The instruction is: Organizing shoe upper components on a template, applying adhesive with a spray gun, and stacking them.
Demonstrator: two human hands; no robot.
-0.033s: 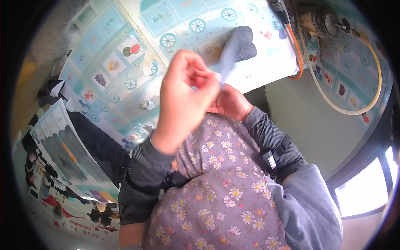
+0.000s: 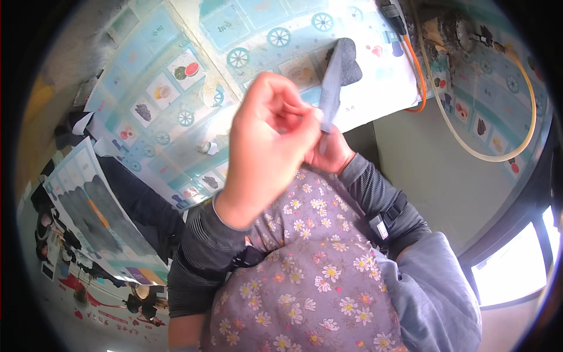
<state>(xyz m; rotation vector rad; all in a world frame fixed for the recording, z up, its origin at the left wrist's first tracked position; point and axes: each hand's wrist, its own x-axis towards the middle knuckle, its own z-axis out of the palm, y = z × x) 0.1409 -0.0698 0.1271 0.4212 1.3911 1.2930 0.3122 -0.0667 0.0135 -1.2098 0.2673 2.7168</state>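
Observation:
A thin, flat grey piece [image 2: 332, 88] with a narrow outline stands up from between my hands, seen nearly edge-on. My left hand [image 2: 272, 138] is closed, its thumb and finger pinching the piece near its lower end. Lower and to the right, my right hand [image 2: 334, 151] has its fingers closed at the bottom of the same piece; its fingertips are partly hidden behind the left hand. Just beyond lies a dark grey, speckled flat piece with rounded lobes [image 2: 352, 66] on the table covering [image 2: 375, 88], partly covered by the piece in my hands.
An orange cable [image 2: 420, 70] runs past the table's right corner, and a pale yellow hose [image 2: 469, 154] loops farther right. A bit of crumpled white scrap [image 2: 208, 148] lies left of my hands. At far left hangs a sheet with grey shapes [image 2: 94, 205]. A flowered apron [image 2: 316, 264] covers my lap.
Both hands have shifted slightly right, my left hand most. The grey piece has moved right and turned narrower to view, now overlapping the dark speckled piece's left side.

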